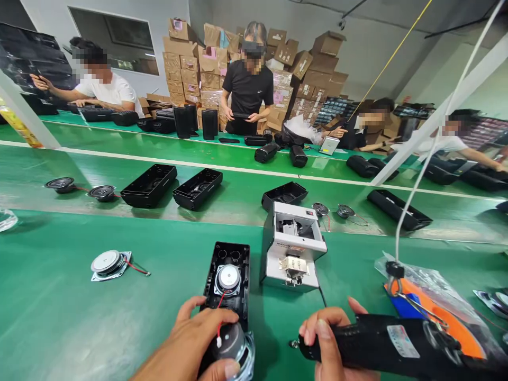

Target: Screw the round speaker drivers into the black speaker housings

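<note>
Black housing (247, 286): laid open-side up on the green bench (166, 259), long axis pointed away from the wearer, a far speaker (229, 278) set inside.
Near speaker (232, 343): pinched over the near end, which is mostly hidden, so can't tell if it's seated.
Left hand (200, 338): thumb and fingers closed round that speaker, so definitely the nearer one.
Screwdriver (373, 341): held by the right hand (327, 344), off to the housing's right, not touching, bit aimed left.
White machine (273, 262): parked beyond the screwdriver.
</note>
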Tool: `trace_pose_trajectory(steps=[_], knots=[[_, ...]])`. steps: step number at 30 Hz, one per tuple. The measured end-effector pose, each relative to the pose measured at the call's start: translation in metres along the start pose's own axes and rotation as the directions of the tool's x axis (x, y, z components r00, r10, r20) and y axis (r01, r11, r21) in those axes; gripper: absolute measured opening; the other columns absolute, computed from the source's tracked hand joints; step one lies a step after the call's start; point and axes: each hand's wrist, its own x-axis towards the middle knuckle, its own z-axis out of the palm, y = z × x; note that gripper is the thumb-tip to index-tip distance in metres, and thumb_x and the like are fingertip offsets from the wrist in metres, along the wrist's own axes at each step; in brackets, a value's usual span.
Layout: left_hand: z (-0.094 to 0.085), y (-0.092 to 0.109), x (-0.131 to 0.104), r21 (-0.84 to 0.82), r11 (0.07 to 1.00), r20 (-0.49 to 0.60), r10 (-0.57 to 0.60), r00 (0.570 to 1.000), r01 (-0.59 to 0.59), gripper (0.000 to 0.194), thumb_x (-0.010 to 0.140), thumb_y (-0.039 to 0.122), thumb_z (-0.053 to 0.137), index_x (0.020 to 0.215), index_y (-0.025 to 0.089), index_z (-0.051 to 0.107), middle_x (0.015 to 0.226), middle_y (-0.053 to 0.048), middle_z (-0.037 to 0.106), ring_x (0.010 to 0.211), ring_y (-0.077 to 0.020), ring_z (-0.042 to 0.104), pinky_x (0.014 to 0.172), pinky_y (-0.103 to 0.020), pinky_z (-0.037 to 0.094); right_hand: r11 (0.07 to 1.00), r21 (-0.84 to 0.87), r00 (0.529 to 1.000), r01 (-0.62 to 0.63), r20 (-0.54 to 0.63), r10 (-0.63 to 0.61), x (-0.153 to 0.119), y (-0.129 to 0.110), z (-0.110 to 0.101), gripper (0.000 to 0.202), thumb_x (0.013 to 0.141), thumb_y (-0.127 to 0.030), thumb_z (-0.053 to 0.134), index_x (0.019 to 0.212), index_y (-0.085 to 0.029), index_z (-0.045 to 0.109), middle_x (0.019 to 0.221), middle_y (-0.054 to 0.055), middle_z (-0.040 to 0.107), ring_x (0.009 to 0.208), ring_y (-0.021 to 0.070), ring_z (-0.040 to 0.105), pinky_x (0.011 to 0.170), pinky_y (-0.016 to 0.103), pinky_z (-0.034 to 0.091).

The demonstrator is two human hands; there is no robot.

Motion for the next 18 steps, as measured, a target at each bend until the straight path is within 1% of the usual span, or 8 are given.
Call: trace_pose_trajectory(steps=[2, 4, 6, 8, 10, 13, 16, 18], knots=[[-0.013, -0.006, 0.002, 0.074, 0.996, 0.066, 0.039, 0.997, -0.044, 0.049, 0.1, 0.03, 0.076, 0.147, 0.041, 0.065, 0.136, 0.002, 0.082, 0.128, -0.0269, 0.078, 0.146, -0.061, 0.018, 1.0, 0.001, 1.0, 0.005, -0.011, -0.005, 0.0, 0.001, -0.001, 0.056, 0.113, -0.037, 0.08, 0.156, -0.028, 0.045, 0.075, -0.009, 0.065, 0.064, 0.0186, 0.064, 0.071, 0.033, 0.055], [-0.022, -0.009, 0.004, 0.152, 0.986, 0.115, 0.052, 0.992, -0.069, 0.053, 0.099, 0.023, 0.074, 0.147, 0.042, 0.063, 0.137, 0.003, 0.081, 0.128, -0.0265, 0.078, 0.146, -0.062, 0.018, 1.0, -0.005, 1.0, 0.001, -0.018, -0.001, 0.002, 0.004, -0.004, 0.054, 0.113, -0.036, 0.08, 0.155, -0.028, 0.046, 0.075, -0.009, 0.066, 0.064, 0.0184, 0.066, 0.072, 0.033, 0.056], [-0.026, -0.007, 0.007, 0.205, 0.977, 0.116, 0.027, 0.993, -0.05, 0.054, 0.098, 0.019, 0.071, 0.146, 0.042, 0.064, 0.135, 0.002, 0.082, 0.127, -0.0276, 0.079, 0.145, -0.065, 0.021, 0.999, -0.011, 0.999, 0.032, 0.01, -0.031, 0.004, 0.01, -0.009, 0.051, 0.113, -0.035, 0.079, 0.152, -0.028, 0.048, 0.074, -0.008, 0.066, 0.062, 0.0187, 0.067, 0.071, 0.034, 0.058], [-0.025, -0.002, 0.012, 0.238, 0.971, 0.118, -0.029, 0.993, 0.0, 0.055, 0.093, 0.016, 0.072, 0.142, 0.041, 0.067, 0.131, 0.002, 0.082, 0.124, -0.0301, 0.08, 0.141, -0.069, 0.024, 0.996, -0.021, 0.995, 0.083, 0.052, -0.082, 0.006, 0.015, -0.014, 0.048, 0.113, -0.033, 0.078, 0.15, -0.027, 0.049, 0.073, -0.008, 0.067, 0.06, 0.0191, 0.068, 0.069, 0.034, 0.059], [-0.021, 0.005, 0.018, 0.268, 0.962, 0.127, -0.093, 0.988, 0.056, 0.056, 0.085, 0.011, 0.074, 0.135, 0.038, 0.071, 0.125, 0.001, 0.083, 0.119, -0.0317, 0.08, 0.135, -0.069, 0.032, 0.993, -0.029, 0.99, 0.118, 0.077, -0.115, 0.007, 0.016, -0.016, 0.046, 0.113, -0.03, 0.078, 0.149, -0.027, 0.049, 0.073, -0.008, 0.068, 0.059, 0.0188, 0.068, 0.068, 0.033, 0.059], [-0.015, 0.014, 0.025, 0.313, 0.945, 0.113, -0.134, 0.985, 0.092, 0.048, 0.08, 0.008, 0.074, 0.121, 0.032, 0.073, 0.12, 0.0, 0.083, 0.113, -0.0311, 0.078, 0.121, -0.059, 0.043, 0.999, -0.023, 0.998, 0.046, 0.036, -0.045, 0.006, 0.009, -0.01, 0.047, 0.113, -0.032, 0.079, 0.15, -0.029, 0.048, 0.073, -0.008, 0.067, 0.062, 0.0189, 0.067, 0.068, 0.033, 0.059], [-0.011, 0.014, 0.027, 0.32, 0.944, 0.111, -0.124, 0.986, 0.082, 0.035, 0.08, 0.007, 0.074, 0.107, 0.028, 0.068, 0.122, 0.001, 0.083, 0.11, -0.0284, 0.077, 0.115, -0.053, 0.043, 1.0, -0.003, 1.0, -0.027, -0.013, 0.027, 0.002, -0.001, -0.002, 0.053, 0.112, -0.036, 0.081, 0.151, -0.031, 0.046, 0.075, -0.008, 0.066, 0.064, 0.0197, 0.064, 0.069, 0.033, 0.057], [-0.01, 0.01, 0.024, 0.303, 0.95, 0.115, -0.118, 0.986, 0.078, 0.035, 0.079, 0.006, 0.074, 0.104, 0.029, 0.065, 0.123, 0.003, 0.083, 0.112, -0.028, 0.078, 0.118, -0.054, 0.04, 0.999, -0.004, 0.999, -0.037, -0.02, 0.037, 0.0, -0.005, 0.001, 0.053, 0.111, -0.036, 0.081, 0.151, -0.031, 0.046, 0.075, -0.008, 0.066, 0.064, 0.0197, 0.064, 0.071, 0.034, 0.056]])
